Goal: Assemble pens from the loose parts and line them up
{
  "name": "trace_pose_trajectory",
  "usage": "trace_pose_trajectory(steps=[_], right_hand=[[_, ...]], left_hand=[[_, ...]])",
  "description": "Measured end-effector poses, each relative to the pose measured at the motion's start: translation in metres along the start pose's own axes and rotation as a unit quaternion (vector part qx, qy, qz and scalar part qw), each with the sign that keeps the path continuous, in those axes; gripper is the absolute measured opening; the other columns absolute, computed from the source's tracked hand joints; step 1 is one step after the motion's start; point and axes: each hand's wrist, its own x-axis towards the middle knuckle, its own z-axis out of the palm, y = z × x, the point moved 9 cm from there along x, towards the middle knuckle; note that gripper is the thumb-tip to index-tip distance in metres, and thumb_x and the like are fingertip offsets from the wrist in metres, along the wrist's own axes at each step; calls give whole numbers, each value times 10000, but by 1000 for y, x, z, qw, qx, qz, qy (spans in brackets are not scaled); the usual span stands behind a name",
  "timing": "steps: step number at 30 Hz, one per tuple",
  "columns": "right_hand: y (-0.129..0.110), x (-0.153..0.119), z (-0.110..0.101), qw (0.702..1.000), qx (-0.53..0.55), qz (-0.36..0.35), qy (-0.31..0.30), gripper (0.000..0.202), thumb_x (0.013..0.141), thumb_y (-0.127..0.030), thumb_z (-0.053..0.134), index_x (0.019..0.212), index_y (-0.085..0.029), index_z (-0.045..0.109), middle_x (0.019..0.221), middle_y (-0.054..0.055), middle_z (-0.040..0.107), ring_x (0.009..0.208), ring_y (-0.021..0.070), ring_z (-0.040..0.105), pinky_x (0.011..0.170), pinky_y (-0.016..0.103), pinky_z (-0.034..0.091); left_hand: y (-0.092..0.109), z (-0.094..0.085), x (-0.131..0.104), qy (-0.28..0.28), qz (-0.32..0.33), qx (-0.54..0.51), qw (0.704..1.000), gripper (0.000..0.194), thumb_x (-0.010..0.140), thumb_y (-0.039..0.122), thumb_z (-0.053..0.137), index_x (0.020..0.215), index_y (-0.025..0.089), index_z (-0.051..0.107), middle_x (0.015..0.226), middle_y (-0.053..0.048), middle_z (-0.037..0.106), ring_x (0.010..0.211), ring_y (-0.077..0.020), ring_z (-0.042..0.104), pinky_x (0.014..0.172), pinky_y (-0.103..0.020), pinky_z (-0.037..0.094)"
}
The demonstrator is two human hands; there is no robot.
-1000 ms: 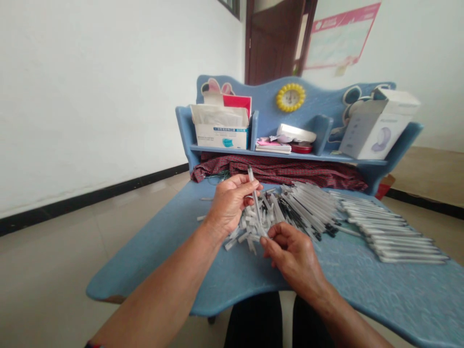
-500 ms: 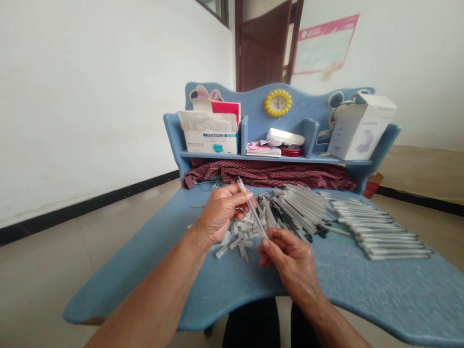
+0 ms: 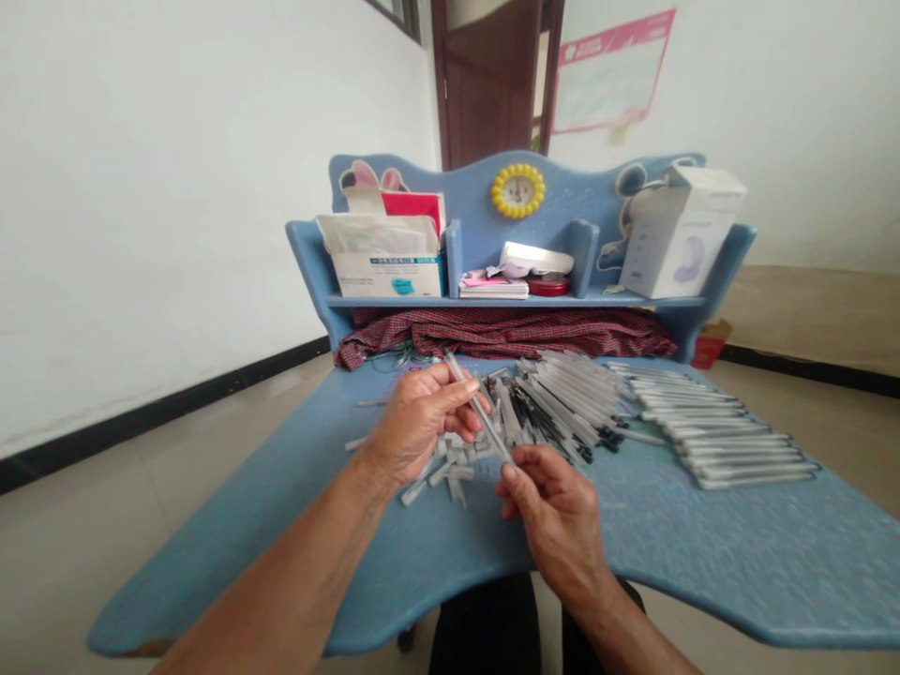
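Note:
A clear pen [image 3: 487, 420] slants between my two hands above the desk. My left hand [image 3: 427, 417] pinches its upper part between thumb and fingers. The lower end is held in the fingertips of my right hand [image 3: 552, 492]. Below and behind the pen lies a pile of small translucent caps [image 3: 456, 473]. Just right of the caps spreads a heap of clear pen barrels [image 3: 573, 394], with black parts [image 3: 545, 417] among them. Farther right, a row of pens [image 3: 724, 431] lies side by side.
The blue desk [image 3: 703, 553] has a back shelf holding a mask box [image 3: 386, 267], a white box [image 3: 682, 239], papers [image 3: 492, 289] and a red tin [image 3: 548, 285]. A yellow clock [image 3: 518, 191] hangs above. Checked cloth [image 3: 506, 333] lies beneath the shelf.
The camera view has shifted, so the desk and shelf appear slightly farther left. Both hands still hold the pen in nearly the same pose.

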Motion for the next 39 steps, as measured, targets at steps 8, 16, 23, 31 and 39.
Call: trace_pose_trajectory(steps=[8,16,23,31,39], right_hand=[[1,-5,-5,1000,-13,-15,16,151,847,-319,546,873,-171,562,624,-9,589,502,110,547,481,220,443],[-1,-6,-10,997,-40,-49,33,162,847,-326,545,862,-168,580,609,-13,593,494,108,538,474,215,430],[-1,-5,-12,998,-31,-33,42,161,839,-323,549,850,-164,571,592,-23,573,483,99,519,472,206,412],[-3,4,11,999,3,-30,-33,155,855,-311,503,823,-163,534,567,-41,500,456,83,447,432,192,348],[-72,-13,10,901,-287,-319,-57,274,890,-148,377,1114,-149,534,666,2,566,535,115,480,521,234,378]], left_hand=[[0,5,-2,5,7,7,1000,147,751,247,638,712,113,592,641,-31,639,454,-94,557,418,-198,481],[1,11,-4,1,8,16,1000,141,755,241,630,730,109,585,636,-19,643,439,-91,555,405,-196,480],[-3,12,-5,7,10,27,1000,173,752,278,628,726,113,582,641,-22,640,444,-96,559,435,-217,489],[-1,3,-1,38,1,9,999,180,754,286,646,729,130,560,644,21,614,432,-61,497,415,-181,425],[-9,-3,3,25,-62,-35,997,269,691,339,710,660,137,535,533,46,557,367,-41,420,345,-149,329]])
